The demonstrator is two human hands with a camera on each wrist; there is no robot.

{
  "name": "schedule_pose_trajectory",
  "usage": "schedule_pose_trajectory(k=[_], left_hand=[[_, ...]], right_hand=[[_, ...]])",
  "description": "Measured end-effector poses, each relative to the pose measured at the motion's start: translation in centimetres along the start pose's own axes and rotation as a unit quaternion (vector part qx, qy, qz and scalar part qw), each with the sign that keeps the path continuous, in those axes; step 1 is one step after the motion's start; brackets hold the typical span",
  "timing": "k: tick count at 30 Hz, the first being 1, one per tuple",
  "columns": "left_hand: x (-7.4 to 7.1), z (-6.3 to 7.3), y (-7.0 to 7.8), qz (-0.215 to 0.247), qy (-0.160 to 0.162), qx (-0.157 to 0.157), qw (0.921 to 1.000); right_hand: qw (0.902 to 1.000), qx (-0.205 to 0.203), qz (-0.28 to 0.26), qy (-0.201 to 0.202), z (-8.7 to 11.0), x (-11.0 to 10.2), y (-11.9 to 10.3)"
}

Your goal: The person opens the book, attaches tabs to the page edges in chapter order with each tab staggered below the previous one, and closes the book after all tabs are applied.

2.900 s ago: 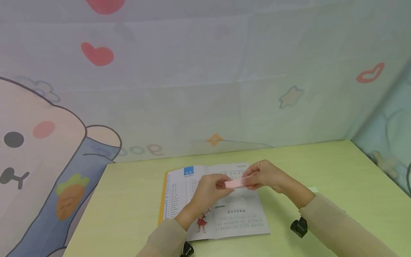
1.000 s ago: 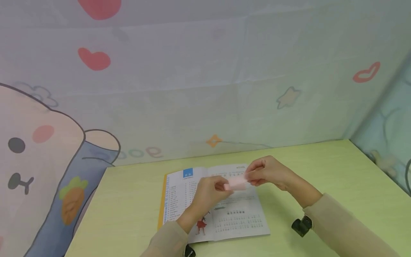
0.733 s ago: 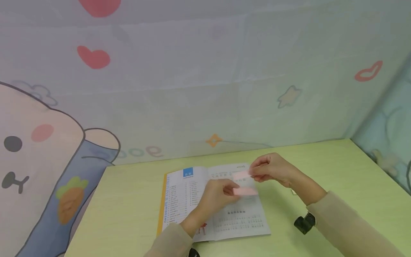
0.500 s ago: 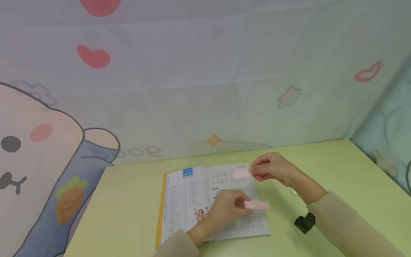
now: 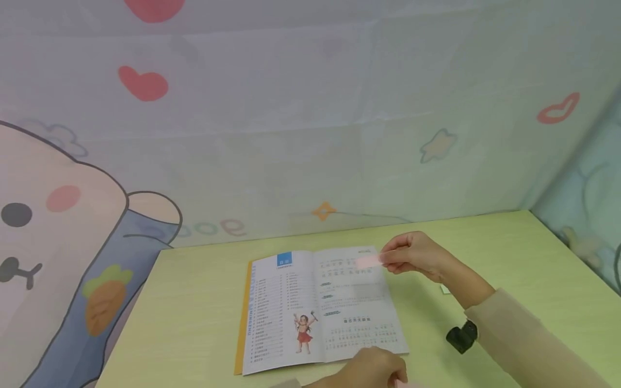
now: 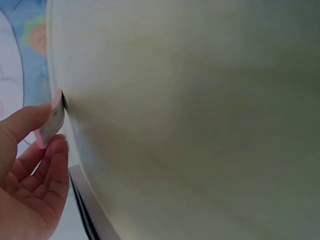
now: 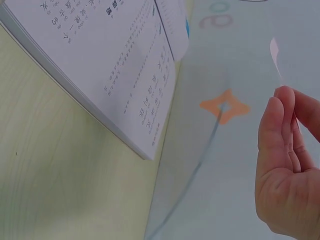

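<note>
An open book [image 5: 356,302] with printed pages and a drawn figure in red lies on the table. My right hand [image 5: 419,256] is above its upper right page and pinches a single pink sticky note [image 5: 368,262] by one end. In the right wrist view this sticky note [image 7: 274,50] appears thin and slightly curled. My left hand [image 5: 364,369] is by the book's near edge, partly cut off by the frame. Between its thumb and fingers it holds a pad of pink sticky notes [image 6: 52,122], seen low over the table in the left wrist view.
A small pale green-white piece [image 5: 444,290] sits on the light table [image 5: 194,302], half hidden behind the right forearm. A patterned cloth backdrop [image 5: 271,134] stands behind the table's far edge. Each wrist wears a camera; the right wrist's black camera [image 5: 462,337] shows.
The pink sticky note came off the pad. My left hand then carried the pad down and right, off the page towards the near edge. The right hand stayed almost in place with the note.
</note>
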State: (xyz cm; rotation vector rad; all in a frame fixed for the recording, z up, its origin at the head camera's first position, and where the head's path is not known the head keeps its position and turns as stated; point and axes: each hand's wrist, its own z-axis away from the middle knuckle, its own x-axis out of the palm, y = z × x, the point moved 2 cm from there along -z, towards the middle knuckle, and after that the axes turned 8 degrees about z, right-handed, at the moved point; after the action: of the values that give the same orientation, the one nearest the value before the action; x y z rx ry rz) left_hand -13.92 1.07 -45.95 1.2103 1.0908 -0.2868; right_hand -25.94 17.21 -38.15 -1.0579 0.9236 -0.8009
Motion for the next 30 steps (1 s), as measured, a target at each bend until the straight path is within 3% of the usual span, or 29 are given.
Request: schedule_pose_trajectory(k=[4, 9, 15, 20, 22, 27, 30], left_hand=[[1.0, 0.5, -0.3, -0.024, -0.038, -0.026, 0.9986], [1.6, 0.7, -0.5, -0.083, -0.022, -0.008, 0.9963], [1.3, 0.8, -0.5, -0.08, -0.024, 0.002, 0.9965], [-0.7, 0.7, -0.2, -0.018, -0.036, -0.009, 0.9991], [-1.9, 0.6, 0.0, 0.01, -0.025, -0.009, 0.9996], [-4.7, 0.2, -0.3, -0.003, 0.047, 0.022, 0.9987], [-6.1, -0.1, -1.3, 0.003, 0.08, 0.0, 0.9968]], right_hand=[[1.0, 0.005, -0.006, 0.001, -0.1, 0.0, 0.2], [0.9999, 0.007, -0.011, -0.002, -0.1, -0.1, 0.3], [0.9998, 0.011, -0.015, -0.003, -0.2, -0.3, 0.5], [0.9995, 0.023, -0.019, 0.007, -0.5, -0.6, 0.9], [0.9994, 0.027, -0.02, 0.01, -0.6, -0.8, 1.1], [0.999, 0.035, -0.02, 0.022, -1.1, -1.5, 1.6], [0.9984, 0.042, -0.023, 0.031, -1.4, -1.9, 2.0]])
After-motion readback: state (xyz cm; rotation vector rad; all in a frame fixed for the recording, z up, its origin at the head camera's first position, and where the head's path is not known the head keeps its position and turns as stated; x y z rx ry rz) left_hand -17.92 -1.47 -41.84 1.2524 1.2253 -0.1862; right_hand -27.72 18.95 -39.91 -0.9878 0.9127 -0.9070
